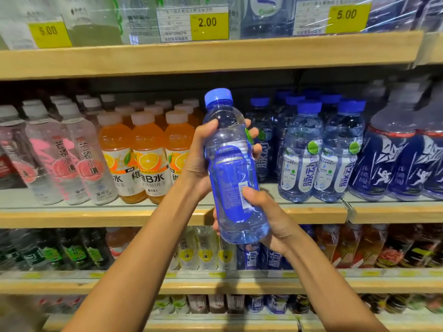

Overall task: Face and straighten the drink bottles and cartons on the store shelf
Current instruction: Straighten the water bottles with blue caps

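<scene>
Blue bottle (233,168) held nearly upright before the shelf (143,215): left hand (199,161) grip round its upper body, right hand (268,216) grip round its base.

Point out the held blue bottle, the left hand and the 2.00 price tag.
blue bottle (230,173), head view, back label.
left hand (197,158), head view, back of the hand.
2.00 price tag (208,22), head view, yellow part.

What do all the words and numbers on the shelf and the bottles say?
"5.00": top-left yellow tag
"2.00": middle yellow tag
"5.00": top-right yellow tag
"芒顿小镇": pink-label bottles
"维B水": orange drink bottles
"脉动": blue bottles on the shelf
Too small or blurred to read: the print on the held blue bottle and the white price slips.
</scene>
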Demonstrator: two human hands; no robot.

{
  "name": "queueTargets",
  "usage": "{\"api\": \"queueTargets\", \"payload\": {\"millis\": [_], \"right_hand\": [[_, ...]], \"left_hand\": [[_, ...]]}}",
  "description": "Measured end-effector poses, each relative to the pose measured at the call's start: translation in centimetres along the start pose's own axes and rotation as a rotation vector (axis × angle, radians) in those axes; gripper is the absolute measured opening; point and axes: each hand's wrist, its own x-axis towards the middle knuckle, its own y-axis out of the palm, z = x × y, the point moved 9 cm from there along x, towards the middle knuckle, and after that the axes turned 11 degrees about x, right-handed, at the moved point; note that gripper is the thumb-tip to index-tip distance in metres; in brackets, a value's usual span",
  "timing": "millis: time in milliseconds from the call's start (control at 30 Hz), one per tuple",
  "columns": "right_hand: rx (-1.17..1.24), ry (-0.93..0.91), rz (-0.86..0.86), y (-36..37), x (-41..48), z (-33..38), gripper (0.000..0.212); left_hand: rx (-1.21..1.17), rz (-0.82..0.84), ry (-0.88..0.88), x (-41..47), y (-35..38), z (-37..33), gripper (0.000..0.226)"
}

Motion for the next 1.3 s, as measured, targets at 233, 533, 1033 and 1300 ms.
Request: {"api": "queueTargets", "payload": {"millis": [233,533,1033,1300], "right_hand": [[-0.299,-0.347,-0.122,0.7,-0.9,2.7,0.037],[-0.714,-0.561,-0.662,0.4,-3.0,3.8,0.049],[-0.360,-0.335,-0.256,-0.3,-2.0,2.0,0.066],[-0.059,0.019,0.070,1.4,-0.9,1.0,0.116]], "left_hand": [[0.662,-0.514,0.067,-2.6,-3.9,-2.9,0.058],[0.907,-0.686,0.260,-3.4,-0.9,-4.9,0.039],[0.568,-0.585,0.140,-2.3,-2.9,-3.7,0.019],[0.055,0.123,-0.031,-1.0,1.0,-1.5,0.067]]}}
